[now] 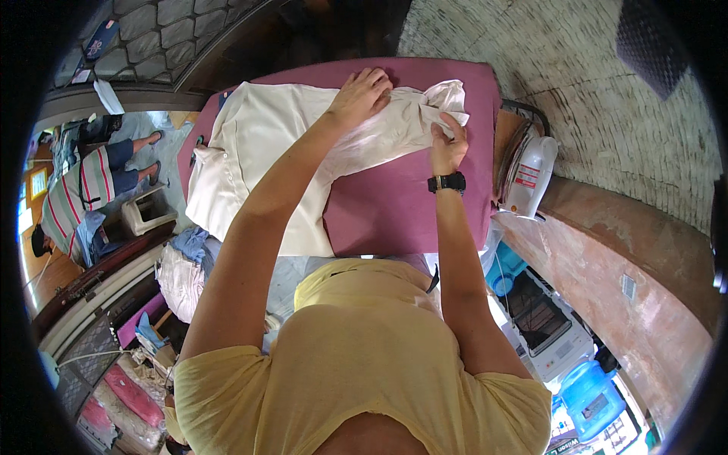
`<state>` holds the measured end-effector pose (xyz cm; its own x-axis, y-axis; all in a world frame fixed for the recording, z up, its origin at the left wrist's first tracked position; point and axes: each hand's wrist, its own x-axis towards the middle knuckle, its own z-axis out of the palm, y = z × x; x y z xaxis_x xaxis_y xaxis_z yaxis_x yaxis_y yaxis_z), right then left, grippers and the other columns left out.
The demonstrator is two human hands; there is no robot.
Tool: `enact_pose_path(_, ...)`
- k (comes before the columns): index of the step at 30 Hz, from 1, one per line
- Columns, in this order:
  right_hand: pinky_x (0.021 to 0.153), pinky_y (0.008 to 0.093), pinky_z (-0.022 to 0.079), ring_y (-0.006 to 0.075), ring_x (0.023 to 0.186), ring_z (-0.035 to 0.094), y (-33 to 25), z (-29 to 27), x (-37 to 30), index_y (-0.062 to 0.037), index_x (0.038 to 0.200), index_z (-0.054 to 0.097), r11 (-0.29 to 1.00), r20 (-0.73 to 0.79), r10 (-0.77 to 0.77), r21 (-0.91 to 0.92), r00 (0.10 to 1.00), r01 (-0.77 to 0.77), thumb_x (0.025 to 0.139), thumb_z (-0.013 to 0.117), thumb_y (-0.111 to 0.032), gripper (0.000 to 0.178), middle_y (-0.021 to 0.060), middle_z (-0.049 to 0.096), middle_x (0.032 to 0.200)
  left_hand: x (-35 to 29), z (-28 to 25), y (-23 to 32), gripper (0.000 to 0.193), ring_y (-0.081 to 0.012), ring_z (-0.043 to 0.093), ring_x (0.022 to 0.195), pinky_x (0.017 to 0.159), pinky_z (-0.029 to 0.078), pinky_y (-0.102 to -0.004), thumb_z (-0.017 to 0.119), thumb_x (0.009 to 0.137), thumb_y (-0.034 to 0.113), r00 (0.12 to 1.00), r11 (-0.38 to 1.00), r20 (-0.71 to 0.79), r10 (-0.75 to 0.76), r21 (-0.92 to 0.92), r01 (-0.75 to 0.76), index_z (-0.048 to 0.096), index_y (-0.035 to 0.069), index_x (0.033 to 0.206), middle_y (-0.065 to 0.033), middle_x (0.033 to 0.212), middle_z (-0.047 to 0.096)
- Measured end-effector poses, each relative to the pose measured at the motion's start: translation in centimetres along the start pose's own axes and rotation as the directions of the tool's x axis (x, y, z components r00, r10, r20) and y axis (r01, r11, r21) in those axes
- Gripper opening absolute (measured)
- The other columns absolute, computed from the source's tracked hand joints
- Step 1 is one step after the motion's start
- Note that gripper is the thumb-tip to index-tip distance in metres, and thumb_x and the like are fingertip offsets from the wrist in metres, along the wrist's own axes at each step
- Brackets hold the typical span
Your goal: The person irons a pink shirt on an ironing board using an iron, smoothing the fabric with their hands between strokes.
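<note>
- Purple cloth covers the desk [409, 212], and from far away I look down on it through the head camera.
- On top lies a white shirt [265, 129], its body spread to the left and one sleeve stretched out to the right.
- I see the left hand [362, 96] resting on the sleeve, maybe so it won't slide; I can't tell if its fingers grip any cloth.
- Near the sleeve's end, the right hand [449, 144] pinches the cuff [434, 114] between thumb and finger, I think to hold that edge straight.
- The two hands are apart, with sleeve between them, which I guess helps the cloth lie flat.
- A black watch [447, 183] sits on the right wrist.
- Just past the desk's right end stands a white iron [533, 176], maybe put there to be close but off the shirt.
- A stone wall [523, 57] and a dark metal gate [152, 45] close in the far side, so there's little room that way.
- To the left I see a clothes pile [182, 277], a pale bin [149, 212] and a person in a striped top [80, 193].
- At lower right is a blue water jug [591, 400].
</note>
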<state>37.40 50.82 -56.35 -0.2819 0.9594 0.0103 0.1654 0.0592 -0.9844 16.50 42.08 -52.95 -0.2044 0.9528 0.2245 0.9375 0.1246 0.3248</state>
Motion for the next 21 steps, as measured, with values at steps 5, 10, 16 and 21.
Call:
enact_pose_path(5, 0.056, 0.0301, 0.046, 0.0170, 0.063, 0.051, -0.8, -1.1, 0.5, -0.0081, 0.102, 0.072, 0.953, -0.091, -0.094, -0.297, 0.991, 0.063, 0.069, 0.075, 0.002, 0.034, 0.0093, 0.057, 0.095, 1.1, 0.4, -0.9, 0.019, -0.0269, 0.055, 0.103, 0.087, 0.046, -0.0424, 0.062, 0.088, 0.022, 1.000, 1.000, 0.010, -0.023, 0.016, 0.023, 0.059, 0.011, 0.104, -0.0062, 0.106, 0.055)
enact_pose_path(10, 0.058, 0.0325, 0.046, 0.0191, 0.063, 0.053, 0.5, -2.5, 1.3, -0.0089, 0.100, 0.071, 0.964, 0.058, -0.064, -0.256, 0.996, 0.077, 0.067, 0.076, 0.001, 0.034, 0.0094, 0.058, 0.096, 1.4, 0.4, -0.8, 0.022, -0.0277, 0.056, 0.102, 0.087, 0.045, -0.0426, 0.065, 0.086, 0.022, 0.995, 0.995, -0.019, 0.093, 0.027, -0.093, 0.057, 0.011, 0.103, -0.0066, 0.105, 0.056)
enact_pose_path(16, 0.074, 0.0370, 0.049, 0.0286, 0.088, 0.059, -1.1, -2.2, -0.2, -0.0072, 0.114, 0.061, 0.704, 0.017, -0.363, -0.650, 0.932, 0.286, 0.071, 0.066, 0.005, 0.046, 0.0149, 0.062, 0.108, 0.3, 1.2, -0.9, 0.029, -0.0285, 0.056, 0.103, 0.088, 0.045, -0.0425, 0.068, 0.085, 0.021, 0.987, 1.000, -0.161, -0.007, 0.009, 0.009, 0.058, 0.011, 0.110, -0.0088, 0.108, 0.057)
enact_pose_path(21, 0.097, 0.0474, 0.040, 0.0346, 0.103, 0.056, -2.9, 2.5, -3.1, -0.0058, 0.116, 0.057, 0.716, 0.272, -0.527, -0.369, 0.806, 0.593, 0.077, 0.057, 0.007, 0.041, 0.0161, 0.060, 0.108, -0.3, -1.5, -3.6, 0.030, -0.0304, 0.058, 0.102, 0.090, 0.044, -0.0423, 0.067, 0.087, 0.022, 0.980, 0.955, -0.119, -0.160, -0.271, 0.123, 0.058, 0.009, 0.113, -0.0108, 0.107, 0.060)
